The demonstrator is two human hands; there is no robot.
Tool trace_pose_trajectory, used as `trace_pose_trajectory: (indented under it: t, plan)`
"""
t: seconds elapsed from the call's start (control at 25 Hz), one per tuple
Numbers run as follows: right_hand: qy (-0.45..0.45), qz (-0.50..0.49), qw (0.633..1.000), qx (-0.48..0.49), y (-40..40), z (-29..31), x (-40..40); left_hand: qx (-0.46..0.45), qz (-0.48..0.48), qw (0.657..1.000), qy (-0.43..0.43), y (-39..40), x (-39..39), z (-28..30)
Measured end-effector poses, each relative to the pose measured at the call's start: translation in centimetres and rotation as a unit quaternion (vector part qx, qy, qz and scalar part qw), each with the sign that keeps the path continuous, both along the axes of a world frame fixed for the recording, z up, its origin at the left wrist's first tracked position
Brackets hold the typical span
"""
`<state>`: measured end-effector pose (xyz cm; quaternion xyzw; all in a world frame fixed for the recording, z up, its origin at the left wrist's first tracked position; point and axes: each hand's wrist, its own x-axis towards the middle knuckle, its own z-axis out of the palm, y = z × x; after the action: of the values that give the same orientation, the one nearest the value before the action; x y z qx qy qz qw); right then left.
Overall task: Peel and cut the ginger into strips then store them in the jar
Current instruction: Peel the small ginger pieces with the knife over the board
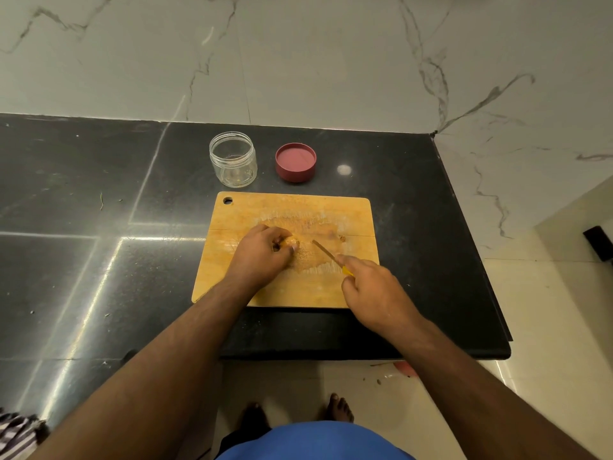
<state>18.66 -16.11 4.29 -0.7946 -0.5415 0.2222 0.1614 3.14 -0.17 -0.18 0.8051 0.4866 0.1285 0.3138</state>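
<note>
A wooden cutting board (345, 210) lies on the black counter. My left hand (263, 255) grips a small piece of ginger (292, 241) near the board's middle, fingers curled over it. My right hand (371, 290) holds a knife (326, 254) with a yellow handle, its thin blade pointing up-left toward the ginger with a small gap between them. Behind the board stands a clear jar (234, 160), upright, open and empty. Its maroon lid (296, 162) lies upside down to the jar's right.
The black granite counter (99, 227) ends in a front edge just below the board and a right edge near the marble wall (298, 54). A small ginger scrap (342, 238) lies on the board's right side. Tiled floor and my feet show below.
</note>
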Motion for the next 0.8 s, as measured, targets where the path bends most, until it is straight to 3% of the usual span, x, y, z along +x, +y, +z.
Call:
trace_pose_trajectory:
  t: [0.32, 0.52, 0.68, 0.8]
  plan:
    - [-0.061, -0.113, 0.992, -0.008, -1.7, -0.9, 1.3, -0.009, 0.0, 1.0, 0.001, 0.0, 0.0, 0.1]
    - [0.008, -0.072, 0.997, 0.003, -2.1, -1.0, 0.5, -0.016, -0.008, 1.0, 0.004, -0.2, -0.2, 0.3]
    - [0.046, -0.068, 0.997, 0.008, -2.8, -1.2, 0.6, -0.098, -0.023, 0.995, -0.019, 0.1, -0.5, 1.9]
    - [0.076, -0.076, 0.994, 0.029, -2.7, -1.4, 0.3, -0.131, -0.047, 0.99, 0.027, 0.7, -1.0, 2.7]
